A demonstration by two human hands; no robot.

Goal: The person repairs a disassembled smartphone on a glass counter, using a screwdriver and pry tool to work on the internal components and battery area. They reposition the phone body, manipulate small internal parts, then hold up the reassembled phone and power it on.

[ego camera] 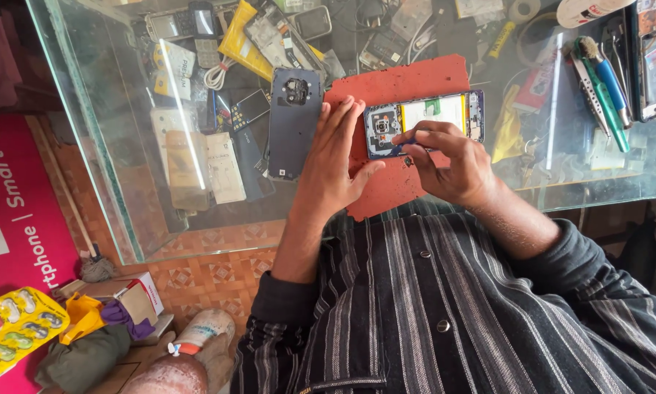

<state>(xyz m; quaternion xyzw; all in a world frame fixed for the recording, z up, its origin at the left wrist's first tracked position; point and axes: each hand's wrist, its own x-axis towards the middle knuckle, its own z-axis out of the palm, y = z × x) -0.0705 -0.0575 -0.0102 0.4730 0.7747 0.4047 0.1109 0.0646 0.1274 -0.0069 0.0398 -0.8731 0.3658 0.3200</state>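
Observation:
An opened phone [434, 117] with its back removed lies on a red mat [401, 84]; a white battery and a circuit board show inside. My left hand [333, 164] brackets the phone's left end between its fingers and thumb, holding it steady. My right hand [448, 160] hovers over the phone's near edge with its fingertips pinched on a small thin tool [410, 140], whose tip touches the board. The tool is mostly hidden by the fingers. The phone's dark grey back cover [293, 120] lies just left of my left hand.
All of this rests on a glass counter [109, 146] with phones, cables and parts stored under it. A toothbrush, tweezers and a blue screwdriver [609, 76] lie at the right. Below left are a tiled floor, a pink sign and a yellow tray [14, 328].

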